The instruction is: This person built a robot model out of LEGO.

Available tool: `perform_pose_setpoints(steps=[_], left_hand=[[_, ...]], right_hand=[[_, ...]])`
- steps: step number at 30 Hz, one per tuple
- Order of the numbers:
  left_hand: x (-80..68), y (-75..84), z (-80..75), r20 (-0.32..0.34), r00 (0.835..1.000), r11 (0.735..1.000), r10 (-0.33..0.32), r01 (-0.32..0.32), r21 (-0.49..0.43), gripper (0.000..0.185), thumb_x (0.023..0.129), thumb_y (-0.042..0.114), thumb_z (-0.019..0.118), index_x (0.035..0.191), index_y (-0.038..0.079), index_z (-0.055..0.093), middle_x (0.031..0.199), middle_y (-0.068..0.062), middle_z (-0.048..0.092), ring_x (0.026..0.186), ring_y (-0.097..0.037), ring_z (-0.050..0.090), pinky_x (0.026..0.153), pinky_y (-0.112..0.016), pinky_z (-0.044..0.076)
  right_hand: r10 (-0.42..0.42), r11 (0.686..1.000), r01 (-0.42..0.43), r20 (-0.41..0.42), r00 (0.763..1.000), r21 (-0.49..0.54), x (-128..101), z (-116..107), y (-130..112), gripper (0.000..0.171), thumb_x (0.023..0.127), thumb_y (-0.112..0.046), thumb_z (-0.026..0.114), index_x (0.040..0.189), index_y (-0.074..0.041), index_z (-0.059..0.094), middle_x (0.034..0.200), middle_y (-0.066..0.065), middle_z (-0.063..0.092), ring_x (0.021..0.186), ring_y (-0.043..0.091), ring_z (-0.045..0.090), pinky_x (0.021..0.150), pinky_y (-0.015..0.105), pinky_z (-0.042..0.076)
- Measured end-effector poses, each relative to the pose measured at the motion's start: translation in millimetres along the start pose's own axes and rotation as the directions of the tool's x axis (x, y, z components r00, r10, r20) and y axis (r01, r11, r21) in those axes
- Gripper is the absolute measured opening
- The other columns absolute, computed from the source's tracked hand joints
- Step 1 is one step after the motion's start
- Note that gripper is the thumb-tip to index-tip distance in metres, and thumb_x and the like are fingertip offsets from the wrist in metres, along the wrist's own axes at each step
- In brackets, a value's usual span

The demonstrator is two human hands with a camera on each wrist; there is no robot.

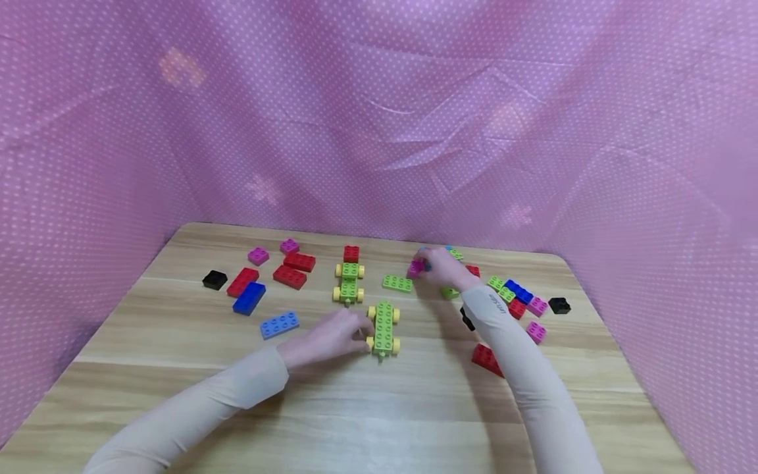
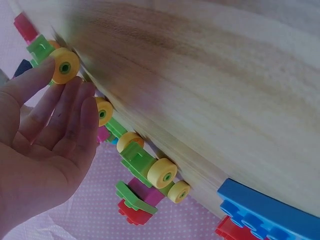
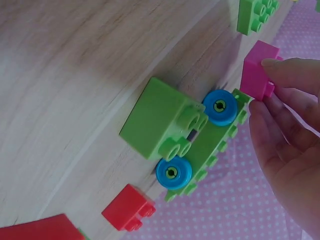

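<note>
My left hand [image 1: 331, 334] is at the left side of a lime-green wheeled base [image 1: 383, 326], its thumb and fingers pinching a yellow wheel [image 2: 65, 66]. Farther back stands a second green base [image 1: 349, 289] with yellow wheels. At the back right, my right hand [image 1: 443, 268] pinches a magenta block [image 3: 257, 70] between thumb and fingers. Just beside that block is a green base with blue wheels [image 3: 218, 107], mostly hidden by the hand in the head view. A light green block [image 3: 157, 117] stands near those wheels, and a flat green block [image 1: 397, 283] lies left of the right hand.
Red blocks [image 1: 290, 276], a dark blue block [image 1: 249, 298], a light blue block [image 1: 279, 324] and a black block [image 1: 214, 280] lie at left. More blocks cluster at right, including a red one [image 1: 487, 359] by the right forearm. A pink dotted curtain [image 1: 379, 131] surrounds the wooden table [image 1: 379, 421].
</note>
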State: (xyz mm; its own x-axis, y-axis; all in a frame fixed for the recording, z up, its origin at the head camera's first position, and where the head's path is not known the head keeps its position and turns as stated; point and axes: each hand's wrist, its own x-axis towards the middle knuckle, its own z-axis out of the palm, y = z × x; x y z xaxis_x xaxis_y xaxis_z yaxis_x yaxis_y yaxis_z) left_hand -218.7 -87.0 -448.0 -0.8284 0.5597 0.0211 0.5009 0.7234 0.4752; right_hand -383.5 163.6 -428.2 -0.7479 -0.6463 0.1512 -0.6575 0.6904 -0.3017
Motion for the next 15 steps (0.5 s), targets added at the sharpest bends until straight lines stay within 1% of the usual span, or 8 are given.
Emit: perform_pose_setpoints(steps=[1,4,9,13,15], left_hand=[[0.0,-0.2,0.3,-0.002,1.000,1.000,0.001,-0.001,0.000,0.022,0.083,0.015,0.078,0.105,0.013,0.074,0.102,-0.003,0.076,0.090,-0.012,0.070,0.081,-0.025,0.059],[-0.1,-0.6,1.3,-0.008,1.000,1.000,0.002,-0.002,0.000,0.022,0.083,0.016,0.078,0.104,0.013,0.074,0.102,-0.003,0.076,0.089,-0.012,0.070,0.081,-0.025,0.059],[0.2,-0.3,2.1,-0.006,1.000,1.000,-0.002,0.002,-0.010,0.022,0.083,0.015,0.078,0.105,0.013,0.074,0.102,-0.003,0.076,0.089,-0.012,0.069,0.081,-0.025,0.059],[0.0,0.1,2.4,-0.011,1.000,1.000,-0.008,0.008,-0.018,0.022,0.084,0.016,0.078,0.105,0.013,0.074,0.102,-0.002,0.076,0.089,-0.011,0.069,0.082,-0.025,0.058],[-0.8,0.4,2.8,-0.015,1.000,1.000,-0.009,0.009,-0.013,0.021,0.084,0.016,0.078,0.104,0.013,0.074,0.101,-0.001,0.076,0.089,-0.010,0.069,0.081,-0.024,0.058]], right_hand=[[-0.011,1.000,0.011,-0.007,1.000,0.001,-1.3,-0.4,0.4,0.031,0.085,-0.010,0.077,0.112,0.002,0.069,0.101,0.014,0.072,0.096,0.028,0.068,0.089,0.039,0.058],[0.001,1.000,-0.001,0.001,1.000,0.006,-5.3,-2.6,0.2,0.032,0.086,-0.011,0.077,0.114,0.001,0.069,0.102,0.011,0.071,0.096,0.025,0.067,0.088,0.036,0.058],[0.018,1.000,-0.018,0.008,1.000,-0.003,-13.0,-6.9,0.3,0.036,0.086,-0.014,0.077,0.119,-0.001,0.068,0.112,0.012,0.071,0.102,0.025,0.067,0.094,0.038,0.057],[-0.002,1.000,0.002,-0.016,1.000,0.000,-20.9,-9.5,-2.2,0.035,0.086,-0.012,0.076,0.118,-0.001,0.068,0.114,0.014,0.071,0.104,0.027,0.066,0.096,0.040,0.056],[-0.026,1.000,0.025,-0.028,0.999,-0.018,-25.3,-10.4,-4.3,0.033,0.086,-0.009,0.076,0.117,0.000,0.069,0.114,0.015,0.070,0.105,0.028,0.066,0.095,0.040,0.056]])
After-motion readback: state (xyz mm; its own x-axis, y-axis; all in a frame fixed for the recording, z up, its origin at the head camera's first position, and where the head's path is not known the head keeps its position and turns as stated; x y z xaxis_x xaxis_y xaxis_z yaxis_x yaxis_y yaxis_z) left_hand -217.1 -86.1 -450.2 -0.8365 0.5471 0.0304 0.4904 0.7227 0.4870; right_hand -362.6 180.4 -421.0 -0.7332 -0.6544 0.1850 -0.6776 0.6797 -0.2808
